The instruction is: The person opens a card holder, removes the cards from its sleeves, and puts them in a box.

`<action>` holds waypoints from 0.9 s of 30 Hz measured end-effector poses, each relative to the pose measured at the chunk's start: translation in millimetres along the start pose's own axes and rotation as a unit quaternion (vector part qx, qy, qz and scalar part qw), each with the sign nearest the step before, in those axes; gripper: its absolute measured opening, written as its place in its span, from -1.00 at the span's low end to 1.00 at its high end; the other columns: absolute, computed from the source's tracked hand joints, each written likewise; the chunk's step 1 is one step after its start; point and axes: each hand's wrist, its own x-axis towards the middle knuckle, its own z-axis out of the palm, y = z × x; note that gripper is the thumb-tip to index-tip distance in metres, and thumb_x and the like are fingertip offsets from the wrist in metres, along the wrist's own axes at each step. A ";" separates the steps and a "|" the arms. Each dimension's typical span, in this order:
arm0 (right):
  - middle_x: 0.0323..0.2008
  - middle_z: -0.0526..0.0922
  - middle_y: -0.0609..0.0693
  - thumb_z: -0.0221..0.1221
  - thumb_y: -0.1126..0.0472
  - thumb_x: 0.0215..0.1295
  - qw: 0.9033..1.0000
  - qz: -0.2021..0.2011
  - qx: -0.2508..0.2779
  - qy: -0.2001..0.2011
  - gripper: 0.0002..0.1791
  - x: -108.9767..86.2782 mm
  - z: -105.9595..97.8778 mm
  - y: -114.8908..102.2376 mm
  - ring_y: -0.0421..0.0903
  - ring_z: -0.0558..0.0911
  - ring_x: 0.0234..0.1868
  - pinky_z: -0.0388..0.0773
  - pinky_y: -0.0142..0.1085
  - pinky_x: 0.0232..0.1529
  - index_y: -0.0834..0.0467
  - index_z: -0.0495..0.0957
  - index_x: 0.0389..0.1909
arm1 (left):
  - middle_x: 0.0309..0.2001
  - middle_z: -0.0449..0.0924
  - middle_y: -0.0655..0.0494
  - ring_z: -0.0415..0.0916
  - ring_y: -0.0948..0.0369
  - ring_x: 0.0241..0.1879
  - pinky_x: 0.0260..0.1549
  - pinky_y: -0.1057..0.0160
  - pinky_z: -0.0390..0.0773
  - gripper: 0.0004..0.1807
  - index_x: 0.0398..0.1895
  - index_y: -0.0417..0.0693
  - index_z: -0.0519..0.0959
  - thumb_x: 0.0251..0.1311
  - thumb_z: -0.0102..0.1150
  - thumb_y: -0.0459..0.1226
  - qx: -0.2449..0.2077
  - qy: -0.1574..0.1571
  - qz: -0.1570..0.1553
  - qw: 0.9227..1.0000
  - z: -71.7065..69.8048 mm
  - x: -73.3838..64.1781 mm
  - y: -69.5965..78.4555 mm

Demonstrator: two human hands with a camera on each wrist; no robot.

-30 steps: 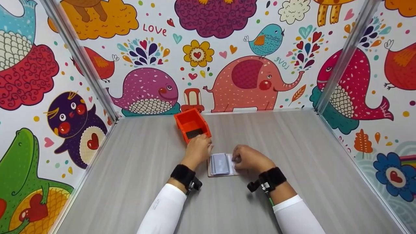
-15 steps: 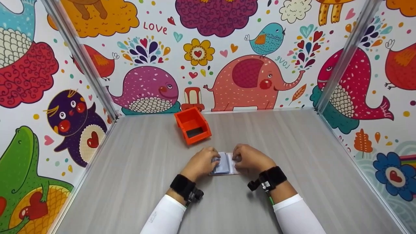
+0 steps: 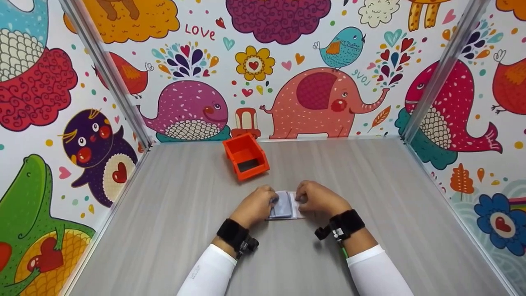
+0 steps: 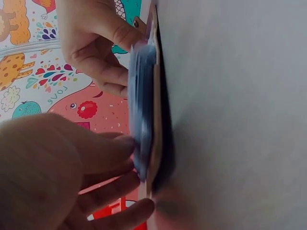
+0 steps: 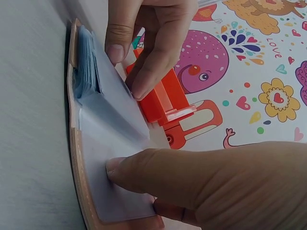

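A card holder (image 3: pixel 296 210) with a tan cover lies spread out on the table. Its clear plastic sleeves (image 5: pixel 117 103) are stacked on the left half. My left hand (image 3: pixel 254 206) is at the left edge of that stack, its thumb and fingers pinching the sleeves. On the other half, my right hand (image 3: pixel 322 198) grips the cover, with the thumb (image 5: pixel 139 172) pressed flat on the clear inner pocket. A fingertip of that hand shows past the cover's edge in the right wrist view.
An orange bin (image 3: pixel 243 150) stands behind the card holder, near the back wall, with something dark in it. Printed panels (image 3: pixel 312 107) close off the back and both sides of the grey table (image 3: pixel 349 164).
My left hand has come back from the orange bin's front to the left side of the sleeves. The right hand has kept its hold on the card holder.
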 end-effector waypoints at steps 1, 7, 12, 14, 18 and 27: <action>0.01 0.76 0.02 0.57 0.34 0.20 1.000 0.001 0.001 -0.001 -0.79 -0.1 -0.3 0.0 -0.05 0.66 -0.03 0.66 -0.12 0.07 0.17 0.85 -0.14 | 0.09 0.73 -0.05 0.70 0.01 0.12 0.25 0.02 0.73 -0.73 0.16 -0.16 0.83 0.46 0.38 -0.42 0.002 0.001 0.004 1.000 0.2 -0.1 0.0; 0.04 0.77 0.05 0.55 0.36 0.17 1.000 -0.020 -0.005 -0.003 -0.80 0.8 -1.8 2.0 -0.04 0.68 0.02 0.67 -0.12 0.09 0.20 0.86 -0.16 | 0.08 0.72 -0.06 0.70 -0.02 0.16 0.27 0.03 0.71 -0.74 0.13 -0.16 0.83 0.43 0.41 -0.42 0.015 0.020 0.029 0.999 1.4 -2.2 0.2; 0.05 0.77 0.05 0.56 0.35 0.18 1.000 -0.013 -0.004 -0.005 -0.80 1.3 -1.2 2.3 -0.04 0.68 0.03 0.68 -0.09 0.13 0.21 0.86 -0.17 | 0.04 0.73 -0.07 0.70 -0.03 0.14 0.23 0.02 0.71 -0.78 0.08 -0.17 0.84 0.43 0.44 -0.40 0.020 0.028 0.029 0.999 1.5 -2.8 1.3; 0.05 0.76 0.04 0.57 0.34 0.17 1.000 -0.011 -0.003 -0.005 -0.80 1.9 -1.0 2.3 -0.04 0.68 0.03 0.69 -0.07 0.14 0.21 0.86 -0.17 | 0.01 0.74 -0.06 0.71 -0.03 0.11 0.20 0.02 0.72 -0.80 0.05 -0.16 0.84 0.41 0.45 -0.40 0.021 0.032 0.029 0.999 1.4 -3.2 1.9; 0.05 0.76 0.04 0.57 0.35 0.17 1.000 -0.008 -0.002 -0.004 -0.81 2.6 -0.4 2.4 -0.04 0.69 0.03 0.69 -0.06 0.15 0.20 0.85 -0.18 | -0.03 0.75 -0.02 0.72 0.00 0.07 0.16 0.02 0.74 -0.81 0.01 -0.14 0.85 0.38 0.46 -0.41 0.025 0.038 0.025 0.999 0.7 -4.0 3.1; 0.07 0.75 0.00 0.56 0.33 0.22 1.000 0.018 0.008 -0.009 -0.83 1.9 -0.3 1.2 -0.06 0.65 0.00 0.67 -0.09 0.11 0.15 0.85 -0.18 | -0.09 0.76 -0.01 0.73 0.03 -0.01 0.09 0.01 0.75 -0.83 0.01 -0.09 0.87 0.42 0.47 -0.35 0.021 0.033 0.011 0.999 -0.5 -3.6 3.5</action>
